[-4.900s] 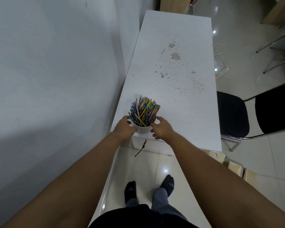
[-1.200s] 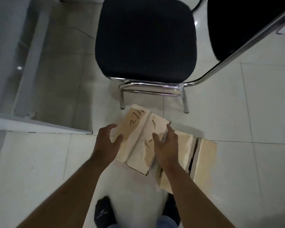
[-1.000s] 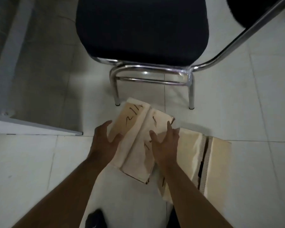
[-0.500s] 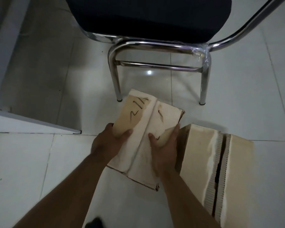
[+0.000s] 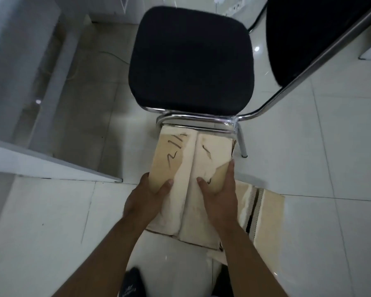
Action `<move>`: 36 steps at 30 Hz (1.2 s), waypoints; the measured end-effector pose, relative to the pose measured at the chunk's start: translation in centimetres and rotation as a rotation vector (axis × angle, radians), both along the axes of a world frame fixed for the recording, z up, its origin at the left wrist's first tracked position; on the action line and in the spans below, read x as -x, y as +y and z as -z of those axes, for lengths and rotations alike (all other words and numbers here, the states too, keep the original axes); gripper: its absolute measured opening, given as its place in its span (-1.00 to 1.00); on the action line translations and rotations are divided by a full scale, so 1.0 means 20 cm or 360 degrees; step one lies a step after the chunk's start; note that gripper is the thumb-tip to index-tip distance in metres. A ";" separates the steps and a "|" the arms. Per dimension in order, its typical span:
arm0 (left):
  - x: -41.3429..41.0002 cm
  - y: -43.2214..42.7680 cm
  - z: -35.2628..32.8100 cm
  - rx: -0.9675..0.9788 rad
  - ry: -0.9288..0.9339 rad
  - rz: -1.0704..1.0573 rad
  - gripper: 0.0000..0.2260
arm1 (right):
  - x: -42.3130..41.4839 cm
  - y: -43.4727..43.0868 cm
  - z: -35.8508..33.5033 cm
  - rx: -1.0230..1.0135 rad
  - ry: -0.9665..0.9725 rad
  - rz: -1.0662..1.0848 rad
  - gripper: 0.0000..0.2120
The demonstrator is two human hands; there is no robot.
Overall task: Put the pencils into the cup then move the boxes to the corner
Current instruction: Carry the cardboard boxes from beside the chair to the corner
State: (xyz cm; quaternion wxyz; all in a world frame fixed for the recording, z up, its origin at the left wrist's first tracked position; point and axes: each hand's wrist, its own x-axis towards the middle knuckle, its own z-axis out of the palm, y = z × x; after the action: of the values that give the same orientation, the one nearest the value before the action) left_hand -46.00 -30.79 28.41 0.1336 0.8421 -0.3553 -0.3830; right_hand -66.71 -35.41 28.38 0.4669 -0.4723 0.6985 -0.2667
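2 boxes show here, and the chair (image 5: 191,58) behind them is the biggest thing, with a black seat and shiny metal legs. A white desk (image 5: 51,168) edge sits at the left. All of it stands on pale floor tiles (image 5: 41,221).

One box (image 5: 189,168) is held between both hands, just in front of the chair legs. It has tape down the middle and black marks on top. The other box (image 5: 263,215) lies on the floor just beside it, to the right.

The left hand (image 5: 146,202) grips the left side of the held box, thumb on top. The right hand (image 5: 221,196) grips the right side, thumb on top too. I think the box is lifted a little, but I cannot be sure.

I think the box is stiff cardboard and not very heavy, since 2 bare hands hold it by the sides. The taped top looks smooth and may slip. Holding low on both sides seems best.

The fingers are hidden under the box sides. The second box is partly hidden by the right arm. The cup and pencils are not in view. The corner cannot be made out.
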 end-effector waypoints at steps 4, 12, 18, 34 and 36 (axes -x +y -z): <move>0.06 0.01 -0.38 0.0053 -0.0028 -0.0057 -0.24 | 0.02 -0.01 -0.39 0.0007 0.0016 -0.0037 0.09; 0.21 0.19 -1.30 0.0049 0.0062 -0.0130 -0.22 | 0.16 0.11 -1.29 -0.0038 0.0064 -0.0123 0.11; 0.31 0.39 -1.92 0.0151 0.0053 -0.0175 -0.22 | 0.26 0.21 -1.91 0.0068 0.0105 -0.0263 0.11; 0.11 1.14 -2.94 0.0351 -0.0342 -0.0667 -0.19 | -0.11 0.56 -2.92 0.0376 -0.0071 -0.0997 0.08; 0.05 1.31 -2.99 0.0376 -0.0342 -0.0761 -0.20 | -0.21 0.68 -2.97 0.0410 -0.0082 -0.1115 0.07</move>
State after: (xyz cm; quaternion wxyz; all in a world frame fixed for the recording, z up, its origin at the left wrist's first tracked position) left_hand -47.07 -4.50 88.30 0.2788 0.9164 -0.2010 -0.2051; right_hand -62.43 -21.85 87.78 0.4842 -0.7305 0.4433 -0.1883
